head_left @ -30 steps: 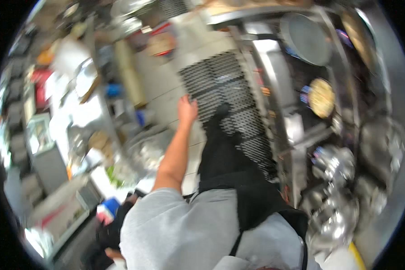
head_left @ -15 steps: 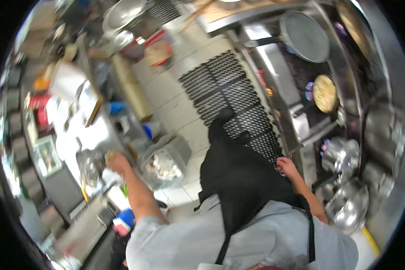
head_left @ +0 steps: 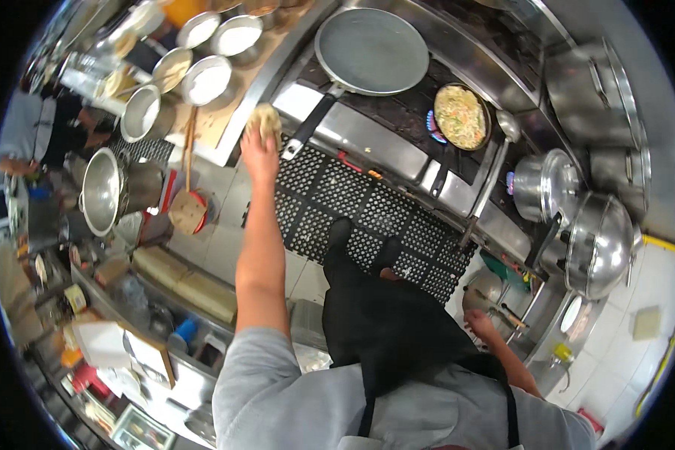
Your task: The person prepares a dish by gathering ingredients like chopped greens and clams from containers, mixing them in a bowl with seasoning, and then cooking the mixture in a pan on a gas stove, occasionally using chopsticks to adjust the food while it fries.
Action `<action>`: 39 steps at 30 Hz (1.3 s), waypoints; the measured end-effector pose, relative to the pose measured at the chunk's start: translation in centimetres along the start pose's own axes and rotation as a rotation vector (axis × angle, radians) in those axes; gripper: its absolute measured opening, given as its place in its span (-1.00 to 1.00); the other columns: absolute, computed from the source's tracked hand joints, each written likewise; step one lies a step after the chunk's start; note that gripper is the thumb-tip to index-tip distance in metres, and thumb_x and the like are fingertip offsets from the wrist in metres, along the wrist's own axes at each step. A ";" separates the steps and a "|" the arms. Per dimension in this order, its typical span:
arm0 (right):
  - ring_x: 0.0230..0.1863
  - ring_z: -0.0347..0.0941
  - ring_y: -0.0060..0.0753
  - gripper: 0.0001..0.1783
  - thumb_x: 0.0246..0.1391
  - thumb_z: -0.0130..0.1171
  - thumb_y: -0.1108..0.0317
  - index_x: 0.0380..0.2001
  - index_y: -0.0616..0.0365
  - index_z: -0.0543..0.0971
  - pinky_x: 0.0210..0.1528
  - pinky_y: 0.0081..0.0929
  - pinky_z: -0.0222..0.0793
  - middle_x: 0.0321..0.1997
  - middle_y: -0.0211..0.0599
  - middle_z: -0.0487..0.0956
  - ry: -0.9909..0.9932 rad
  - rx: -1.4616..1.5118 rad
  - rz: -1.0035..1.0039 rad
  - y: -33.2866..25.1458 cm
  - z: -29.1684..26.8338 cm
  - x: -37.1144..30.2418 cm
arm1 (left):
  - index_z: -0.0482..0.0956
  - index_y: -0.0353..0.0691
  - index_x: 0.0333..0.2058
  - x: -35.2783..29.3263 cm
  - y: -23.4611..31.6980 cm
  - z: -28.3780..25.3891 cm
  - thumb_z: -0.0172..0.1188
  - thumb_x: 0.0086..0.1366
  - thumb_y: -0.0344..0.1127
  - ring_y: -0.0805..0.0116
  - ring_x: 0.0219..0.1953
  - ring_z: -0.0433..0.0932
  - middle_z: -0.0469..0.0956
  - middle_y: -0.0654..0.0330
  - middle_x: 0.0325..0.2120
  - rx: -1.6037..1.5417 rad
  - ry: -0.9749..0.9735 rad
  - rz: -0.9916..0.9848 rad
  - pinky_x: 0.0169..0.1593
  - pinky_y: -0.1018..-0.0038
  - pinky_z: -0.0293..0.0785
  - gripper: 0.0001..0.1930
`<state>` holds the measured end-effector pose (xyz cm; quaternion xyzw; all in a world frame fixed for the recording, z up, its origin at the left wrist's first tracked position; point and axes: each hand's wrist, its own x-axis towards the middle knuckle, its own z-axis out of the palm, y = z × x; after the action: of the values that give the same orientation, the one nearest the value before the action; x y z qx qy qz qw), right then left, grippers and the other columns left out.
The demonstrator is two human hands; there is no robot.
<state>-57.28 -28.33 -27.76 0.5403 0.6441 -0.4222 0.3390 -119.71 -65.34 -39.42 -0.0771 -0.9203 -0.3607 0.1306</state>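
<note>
A crumpled yellowish cloth (head_left: 265, 121) is gripped in my left hand (head_left: 259, 154), which reaches out at the corner between the wooden counter and the stove. Just to its right is the black handle (head_left: 311, 124) of a large grey frying pan (head_left: 371, 51) on the stove. My right hand (head_left: 478, 322) hangs low by my side with its fingers loosely curled, and I see nothing in it. Beyond, a smaller pan of noodle-like food with bits of vegetable (head_left: 461, 116) sits over a blue flame.
Several metal bowls with white contents (head_left: 206, 80) stand on the wooden counter (head_left: 216, 127). A ladle (head_left: 508, 127) lies across the stove, near a lidded steel pot (head_left: 547, 184) and a domed steel pan (head_left: 600, 244). Black perforated mat (head_left: 337, 187) covers the floor. Another person (head_left: 30, 135) stands far left.
My body has turned right, so the stove now lies ahead. My left hand has moved from beside the left-hand worktop to the stove's corner. My right hand stays low.
</note>
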 end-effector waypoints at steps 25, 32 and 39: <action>-0.28 0.49 -0.24 -0.66 0.09 0.06 0.22 -0.14 0.22 0.52 -0.21 -0.38 0.39 -0.27 -0.23 0.60 0.052 0.024 -0.055 26.2 -5.2 -1.3 | 0.43 0.03 0.07 -29.3 28.5 15.4 0.10 0.14 -0.27 0.06 0.24 0.18 0.29 0.11 0.16 0.153 -0.629 0.706 0.24 0.14 0.17 -0.54; -0.33 0.54 -0.36 -0.77 0.03 0.01 0.35 -0.34 0.24 0.57 -0.44 -0.46 0.45 -0.32 -0.26 0.56 0.083 -0.252 -0.633 42.4 -8.8 7.7 | 0.55 -0.26 -0.22 -38.0 19.2 1.0 0.16 0.07 -0.27 -0.01 -0.16 0.49 0.55 -0.02 -0.26 0.045 -0.443 -0.142 -0.07 0.20 0.39 -0.71; -0.17 0.51 -0.14 -0.73 -0.25 0.28 0.28 -0.41 0.16 0.56 -0.21 -0.22 0.47 -0.30 -0.16 0.58 0.051 -0.826 -0.843 36.2 -9.4 16.5 | 0.47 -0.47 -0.06 -50.6 10.0 -26.1 0.10 0.20 -0.33 0.15 -0.10 0.51 0.55 -0.06 -0.14 0.102 0.226 -0.613 0.02 0.33 0.39 -0.62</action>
<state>-24.60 -10.82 -45.08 0.0710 0.9223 -0.2216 0.3085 -64.28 -78.35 -29.53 0.2507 -0.8971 -0.3432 0.1207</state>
